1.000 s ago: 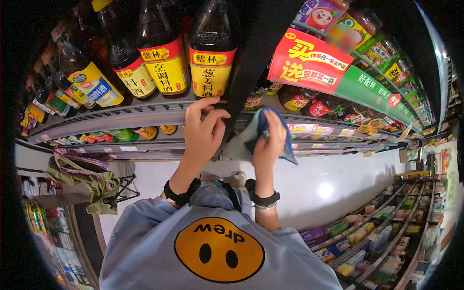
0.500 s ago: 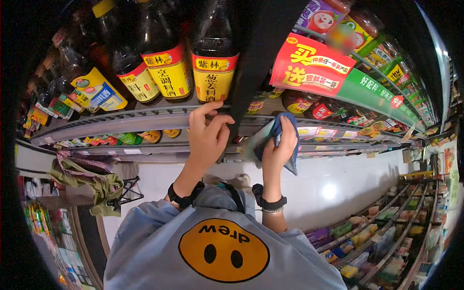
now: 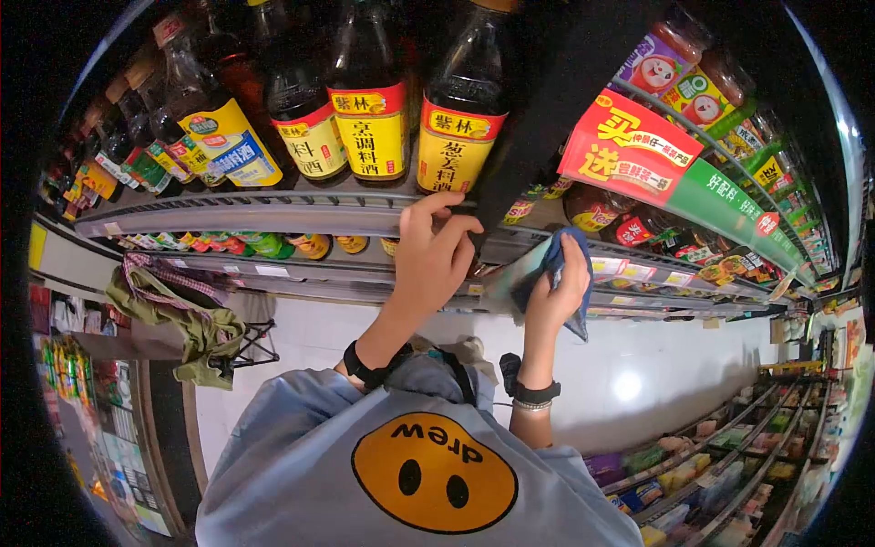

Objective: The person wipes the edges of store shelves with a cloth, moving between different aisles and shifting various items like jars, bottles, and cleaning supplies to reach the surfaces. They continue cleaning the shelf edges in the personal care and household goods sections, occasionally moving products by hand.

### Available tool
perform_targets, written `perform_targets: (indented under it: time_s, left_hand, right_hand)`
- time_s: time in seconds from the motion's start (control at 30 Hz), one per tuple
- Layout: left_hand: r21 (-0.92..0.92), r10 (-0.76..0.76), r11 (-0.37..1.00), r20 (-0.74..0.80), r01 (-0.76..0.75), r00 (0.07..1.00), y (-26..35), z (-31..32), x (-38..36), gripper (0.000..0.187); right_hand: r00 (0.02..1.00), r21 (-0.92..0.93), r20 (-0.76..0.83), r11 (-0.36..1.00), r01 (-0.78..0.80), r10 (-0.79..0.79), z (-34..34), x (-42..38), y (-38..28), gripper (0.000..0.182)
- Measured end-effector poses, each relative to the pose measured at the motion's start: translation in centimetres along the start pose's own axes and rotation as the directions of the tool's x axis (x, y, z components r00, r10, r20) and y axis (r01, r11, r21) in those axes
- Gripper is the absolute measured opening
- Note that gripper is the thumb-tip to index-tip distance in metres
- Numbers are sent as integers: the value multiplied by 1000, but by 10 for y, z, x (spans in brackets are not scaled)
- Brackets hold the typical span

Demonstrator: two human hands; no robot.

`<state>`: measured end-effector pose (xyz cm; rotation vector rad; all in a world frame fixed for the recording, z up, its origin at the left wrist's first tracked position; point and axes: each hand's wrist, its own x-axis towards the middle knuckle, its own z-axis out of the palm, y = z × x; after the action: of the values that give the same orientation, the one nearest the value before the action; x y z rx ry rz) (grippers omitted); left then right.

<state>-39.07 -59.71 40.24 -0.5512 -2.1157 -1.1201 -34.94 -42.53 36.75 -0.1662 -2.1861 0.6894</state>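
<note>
My left hand (image 3: 433, 255) is at the front edge of the upper shelf (image 3: 301, 215), fingers bent and apart, with nothing held. Its fingertips are right at the base of a dark bottle (image 3: 460, 137) with a red and yellow label. Bunched in my right hand (image 3: 561, 287) is a blue and pale green cloth (image 3: 527, 281), beside the shelf edge to the right of a dark upright post (image 3: 538, 118). My fingers wrap over the top of the cloth, and a corner hangs below them.
More dark bottles (image 3: 368, 128) stand in a row to the left. Right of the post, a red and green promotional strip (image 3: 629, 150) fronts jars and packets. Clothes (image 3: 187, 314) hang over a folding stand at left. Behind me are low racks of packaged goods (image 3: 702, 456).
The view has turned, so shelf, bottles and hands all appear farther right. Both hands keep nearly the same places against the shelf, the right still holding the cloth.
</note>
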Motion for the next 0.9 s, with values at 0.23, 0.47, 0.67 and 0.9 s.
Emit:
perform_targets:
  time_s: [0.23, 0.47, 0.67, 0.9]
  left_hand:
    - [8, 3, 1000, -5, -3, 1000, 1, -1, -1, 22]
    - [-4, 7, 1000, -5, -7, 1000, 4, -3, -1, 22]
    - [-63, -52, 997, -22, 51, 998, 13, -6, -4, 23]
    - [-86, 3, 996, 56, 1, 998, 12, -14, -18, 19]
  right_hand:
    - [998, 59, 57, 998, -14, 11, -4, -9, -10, 60]
    - [999, 102, -48, 995, 2, 3, -8, -12, -12, 52]
    - [989, 235, 129, 971, 45, -77, 12, -31, -36, 55]
    - [980, 211, 191, 977, 20, -61, 10, -46, -16, 55]
